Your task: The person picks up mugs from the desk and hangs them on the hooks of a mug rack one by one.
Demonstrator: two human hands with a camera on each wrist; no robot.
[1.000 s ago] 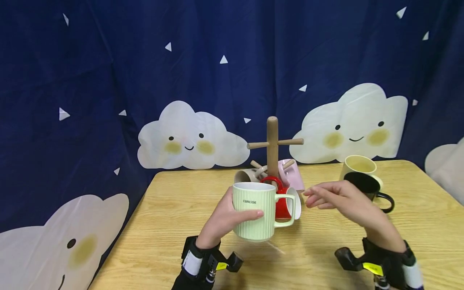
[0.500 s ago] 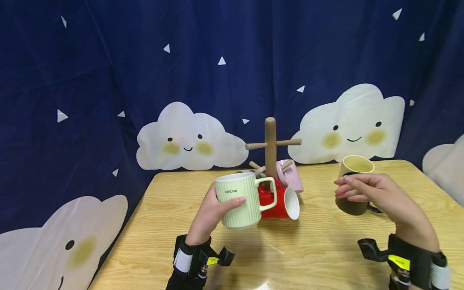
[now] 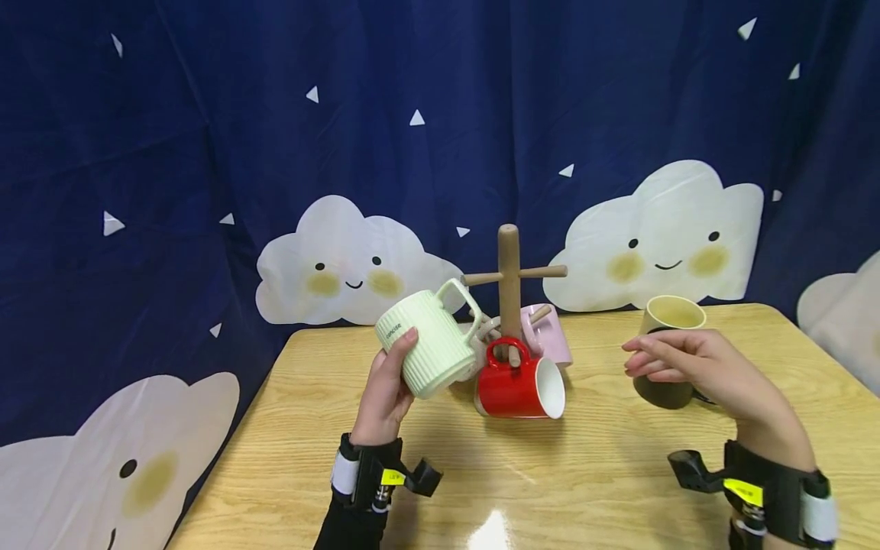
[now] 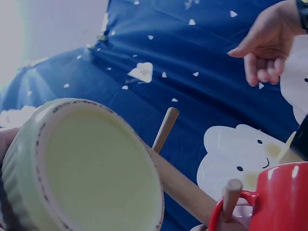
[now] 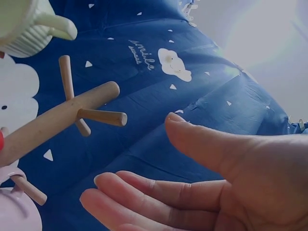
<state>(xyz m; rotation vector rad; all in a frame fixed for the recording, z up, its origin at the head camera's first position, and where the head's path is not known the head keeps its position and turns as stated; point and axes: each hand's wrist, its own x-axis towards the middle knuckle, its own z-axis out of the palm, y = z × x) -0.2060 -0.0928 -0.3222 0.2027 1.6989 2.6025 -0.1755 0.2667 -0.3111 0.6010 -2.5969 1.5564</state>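
A pale green mug [image 3: 429,347] is tilting in mid-air just left of the wooden rack [image 3: 509,286], and the left hand [image 3: 382,393] is gripping it around the body. A red mug [image 3: 505,393] is hanging sideways on a low near peg, its mouth facing right; a pink mug [image 3: 552,340] is hanging farther back on the right. The right hand [image 3: 718,374] is hovering, fingers loosely extended, in front of a black mug [image 3: 663,393], which is standing nearer than a yellow mug [image 3: 677,309] on the right of the surface [image 3: 584,489].
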